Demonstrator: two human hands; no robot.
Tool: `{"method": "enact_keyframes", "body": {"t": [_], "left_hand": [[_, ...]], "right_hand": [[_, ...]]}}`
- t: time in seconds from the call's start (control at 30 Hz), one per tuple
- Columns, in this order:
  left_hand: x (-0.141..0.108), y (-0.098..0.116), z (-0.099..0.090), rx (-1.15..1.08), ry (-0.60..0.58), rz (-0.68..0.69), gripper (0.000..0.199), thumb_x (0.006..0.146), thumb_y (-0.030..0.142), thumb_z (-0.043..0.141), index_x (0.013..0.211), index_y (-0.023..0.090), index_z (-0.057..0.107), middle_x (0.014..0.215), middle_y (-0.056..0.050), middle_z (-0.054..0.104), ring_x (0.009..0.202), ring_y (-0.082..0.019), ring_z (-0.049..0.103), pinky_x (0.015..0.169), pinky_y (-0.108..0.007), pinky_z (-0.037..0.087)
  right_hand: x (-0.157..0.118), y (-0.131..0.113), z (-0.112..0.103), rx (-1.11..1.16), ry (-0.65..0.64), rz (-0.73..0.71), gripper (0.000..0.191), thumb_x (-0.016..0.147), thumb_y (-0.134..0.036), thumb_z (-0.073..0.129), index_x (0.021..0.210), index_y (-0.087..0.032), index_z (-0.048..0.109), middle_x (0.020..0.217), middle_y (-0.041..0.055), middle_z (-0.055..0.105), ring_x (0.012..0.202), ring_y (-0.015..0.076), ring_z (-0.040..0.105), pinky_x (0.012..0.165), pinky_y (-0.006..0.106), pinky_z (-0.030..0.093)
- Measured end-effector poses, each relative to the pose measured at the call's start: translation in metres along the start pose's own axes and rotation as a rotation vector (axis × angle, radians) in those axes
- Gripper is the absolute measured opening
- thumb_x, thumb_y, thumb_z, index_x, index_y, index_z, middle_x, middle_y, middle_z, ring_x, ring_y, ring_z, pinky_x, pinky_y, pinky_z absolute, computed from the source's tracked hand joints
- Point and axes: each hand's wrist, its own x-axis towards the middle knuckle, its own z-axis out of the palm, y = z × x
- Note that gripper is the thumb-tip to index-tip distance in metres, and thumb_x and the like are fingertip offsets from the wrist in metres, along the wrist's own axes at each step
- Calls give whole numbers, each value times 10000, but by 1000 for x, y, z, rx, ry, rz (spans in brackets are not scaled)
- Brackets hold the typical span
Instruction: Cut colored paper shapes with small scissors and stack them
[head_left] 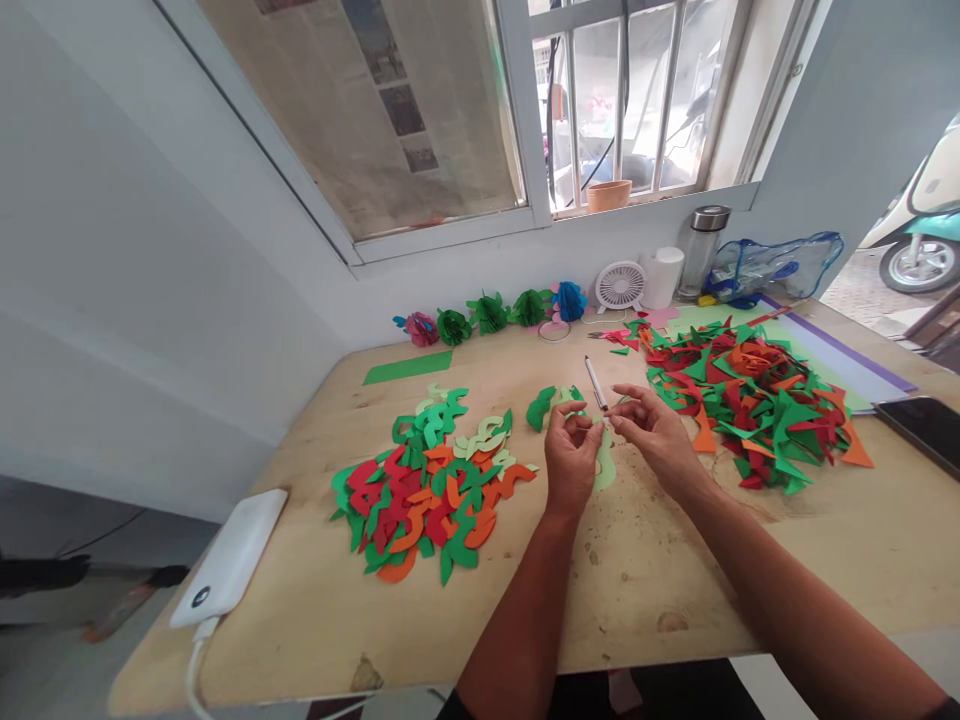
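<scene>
Head view: the left hand [570,455] and right hand [656,435] nearly meet, fingers curled in, above a pale green paper piece [604,471] at mid-table; whether they pinch it, I cannot tell. Cut shapes [420,490] sit left, scraps [765,400] right. Bare wood runs to the table [450,640]'s near edge. A power bank [232,555] lies near the left edge, a phone [928,430] at the right. Print on the window covering [450,110] is too small to read.

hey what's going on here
A person has the left hand and right hand close together above a pale green paper piece; what the fingertips pinch is too small to tell. Curved paper cut-outs lie heaped to the left, pointed scraps to the right. Paper figures line the back of the table.
</scene>
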Motion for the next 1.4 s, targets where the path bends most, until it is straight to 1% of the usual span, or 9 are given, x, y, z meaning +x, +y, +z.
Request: {"method": "enact_keyframes", "body": {"t": [0.17, 0.27, 0.43, 0.53, 0.7, 0.87, 1.03, 1.23, 1.4], "left_hand": [[-1, 1, 0, -16, -30, -28, 332, 715, 232, 672, 991, 189, 492, 671, 39, 566, 587, -99, 581, 585, -215, 439], [-1, 0, 0, -14, -44, -48, 333, 702, 226, 678, 983, 188, 502, 678, 35, 583, 598, -95, 582, 599, -213, 439], [0, 0, 0, 21, -7, -121, 324, 657, 206, 703, 924, 173, 524, 658, 32, 601, 587, -85, 570, 611, -206, 431], [0, 2, 0, 35, -26, -157, 350, 642, 210, 711, 936, 172, 524, 626, 37, 605, 564, -89, 567, 591, -205, 420], [-2, 4, 0, 58, -78, -147, 397, 668, 213, 705, 1007, 175, 503, 606, 43, 613, 543, -87, 548, 582, -207, 413], [-2, 2, 0, 80, -102, -153, 427, 687, 223, 700, 1053, 175, 486, 600, 50, 597, 543, -89, 560, 579, -209, 429], [-2, 3, 1, 36, -101, -184, 452, 660, 214, 708, 1053, 175, 489, 593, 60, 581, 547, -95, 569, 586, -216, 438], [-1, 6, 1, -32, -50, -221, 452, 636, 200, 700, 1033, 177, 487, 589, 73, 560, 538, -87, 556, 596, -215, 434], [-1, 6, 1, 0, -64, -213, 452, 643, 210, 701, 1032, 172, 473, 605, 66, 568, 522, -79, 540, 570, -202, 418]], "right_hand": [[-2, 0, 1, -8, -17, -4, 467, 681, -306, 686, 1111, -204, 537, 741, -7, 631, 673, 144, 569, 605, 273, 451], [-1, 2, 0, -33, 17, -31, 441, 684, -295, 678, 1093, -201, 545, 729, -12, 617, 665, 138, 560, 604, 272, 442], [2, 2, -3, -40, 80, -61, 450, 679, -296, 680, 1095, -193, 541, 715, -21, 598, 638, 126, 542, 587, 263, 421], [2, 0, -3, -27, 48, -59, 475, 681, -296, 677, 1121, -197, 527, 719, -18, 607, 650, 131, 550, 588, 264, 427], [0, -2, 1, -36, -14, -41, 483, 672, -301, 681, 1123, -207, 537, 699, -15, 625, 657, 147, 576, 582, 271, 451], [-1, 3, 1, -111, -45, -89, 470, 708, -304, 644, 1155, -212, 530, 720, -3, 636, 685, 164, 606, 601, 285, 481], [1, 5, 1, -157, -11, -122, 437, 713, -295, 638, 1131, -212, 540, 708, -7, 627, 661, 158, 606, 613, 293, 498], [1, 2, 0, -142, 29, -109, 440, 690, -300, 675, 1103, -208, 554, 724, -3, 630, 670, 153, 605, 637, 289, 500], [0, 2, -1, -85, -58, -77, 486, 698, -329, 678, 1150, -209, 543, 728, -2, 642, 710, 169, 628, 654, 301, 508]]}}
